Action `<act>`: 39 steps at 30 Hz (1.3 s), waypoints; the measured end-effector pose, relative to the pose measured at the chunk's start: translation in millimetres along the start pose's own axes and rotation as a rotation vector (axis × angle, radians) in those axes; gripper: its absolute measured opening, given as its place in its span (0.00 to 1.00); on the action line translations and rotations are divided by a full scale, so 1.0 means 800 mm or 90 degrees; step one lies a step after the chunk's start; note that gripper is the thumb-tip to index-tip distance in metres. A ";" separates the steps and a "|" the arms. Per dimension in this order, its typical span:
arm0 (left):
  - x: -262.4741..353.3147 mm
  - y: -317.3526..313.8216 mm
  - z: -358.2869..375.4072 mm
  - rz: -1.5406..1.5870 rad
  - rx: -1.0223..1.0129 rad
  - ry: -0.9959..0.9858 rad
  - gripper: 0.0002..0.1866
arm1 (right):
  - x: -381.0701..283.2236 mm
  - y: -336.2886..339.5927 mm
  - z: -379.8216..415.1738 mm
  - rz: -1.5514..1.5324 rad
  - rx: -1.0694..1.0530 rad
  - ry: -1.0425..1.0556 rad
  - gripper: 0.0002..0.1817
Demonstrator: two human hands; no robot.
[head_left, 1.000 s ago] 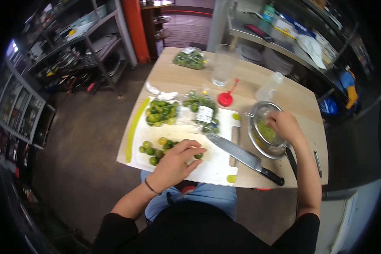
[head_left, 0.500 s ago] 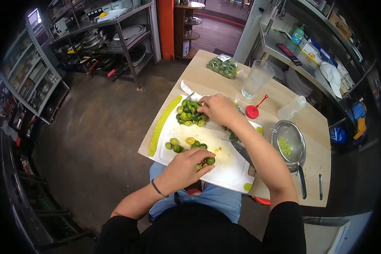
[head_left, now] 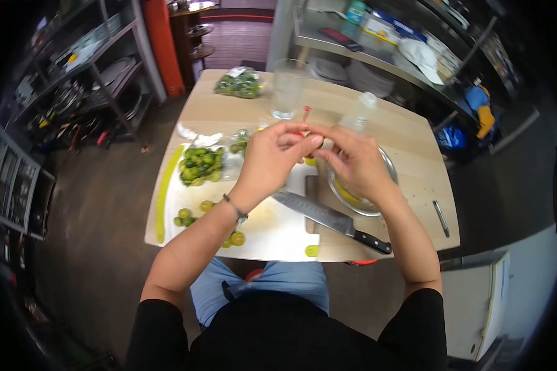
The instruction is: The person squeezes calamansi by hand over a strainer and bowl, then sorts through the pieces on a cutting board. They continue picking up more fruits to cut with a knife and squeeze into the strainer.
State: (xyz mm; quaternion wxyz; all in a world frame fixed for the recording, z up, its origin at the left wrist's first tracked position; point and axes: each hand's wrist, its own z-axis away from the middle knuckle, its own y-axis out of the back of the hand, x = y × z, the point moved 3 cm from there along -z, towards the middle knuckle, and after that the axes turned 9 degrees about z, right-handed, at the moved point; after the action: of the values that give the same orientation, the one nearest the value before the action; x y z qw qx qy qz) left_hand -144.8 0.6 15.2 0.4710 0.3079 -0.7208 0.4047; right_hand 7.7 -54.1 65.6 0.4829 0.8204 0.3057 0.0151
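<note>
One view only here, from a camera worn on the person's head, looking forward and steeply down. The lens is a wide fisheye: dark corners ring the picture and straight edges bow outward. Dead centre sits the wooden table (head_left: 408, 161), seen from above and close in, with the white cutting board (head_left: 278, 229) just below the middle. The person's own lap and black sleeves fill the bottom edge, so the camera is right over the near side of the table. Both forearms run up from the bottom into the centre. Further off, shelving (head_left: 99, 68) curves along the upper left and a counter (head_left: 377, 49) along the upper right.
</note>
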 end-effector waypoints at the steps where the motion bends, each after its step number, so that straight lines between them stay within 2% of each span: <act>1: -0.001 -0.020 -0.013 0.016 -0.027 -0.002 0.18 | 0.010 0.018 0.004 0.016 -0.019 -0.058 0.22; 3: -0.011 -0.052 -0.035 -0.016 -0.076 -0.042 0.18 | 0.035 0.047 0.020 0.015 -0.016 -0.148 0.21; 4: -0.015 -0.066 -0.043 -0.053 -0.108 -0.087 0.19 | 0.046 0.057 0.030 0.018 -0.009 -0.158 0.21; 6: -0.026 -0.090 -0.055 -0.108 -0.136 -0.077 0.19 | 0.070 0.070 0.050 0.010 0.038 -0.180 0.19; 10: -0.047 -0.132 -0.066 -0.241 -0.214 -0.116 0.17 | 0.103 0.074 0.077 0.046 0.016 -0.210 0.16; 12: -0.055 -0.144 -0.071 -0.503 -0.277 -0.236 0.14 | 0.123 0.059 0.089 0.107 -0.019 -0.154 0.15; 16: -0.089 -0.147 -0.081 -0.632 -0.345 -0.287 0.12 | 0.146 0.035 0.102 0.074 -0.044 -0.172 0.12; 18: -0.105 -0.152 -0.081 -0.807 -0.409 -0.315 0.07 | 0.152 0.027 0.105 0.125 -0.107 -0.154 0.08; 21: -0.109 -0.156 -0.076 -0.820 -0.387 -0.317 0.05 | 0.154 0.025 0.108 0.132 -0.101 -0.147 0.05; 28: -0.124 -0.161 -0.079 -0.846 -0.413 -0.325 0.07 | 0.158 0.025 0.115 0.186 -0.103 -0.147 0.06; 30: -0.116 -0.162 -0.077 -0.826 -0.379 -0.404 0.06 | 0.155 0.029 0.113 0.208 -0.106 -0.162 0.07; 31: -0.114 -0.162 -0.077 -0.826 -0.379 -0.404 0.06 | 0.152 0.033 0.111 0.207 -0.105 -0.161 0.07; 33: -0.105 -0.163 -0.079 -0.800 -0.354 -0.395 0.05 | 0.145 0.041 0.107 0.164 -0.095 -0.199 0.07; 37: -0.088 -0.159 -0.083 -0.746 -0.317 -0.410 0.05 | 0.140 0.063 0.098 0.093 -0.043 -0.183 0.08; 39: -0.083 -0.156 -0.086 -0.659 -0.292 -0.430 0.08 | 0.134 0.075 0.093 0.051 0.009 -0.171 0.09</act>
State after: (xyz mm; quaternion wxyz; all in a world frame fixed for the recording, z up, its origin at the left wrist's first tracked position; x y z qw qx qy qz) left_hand 11.9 4.3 5.9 0.4064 0.6166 -0.6557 -0.1571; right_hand 148.2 -78.0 44.9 0.5127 0.8300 0.2054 -0.0781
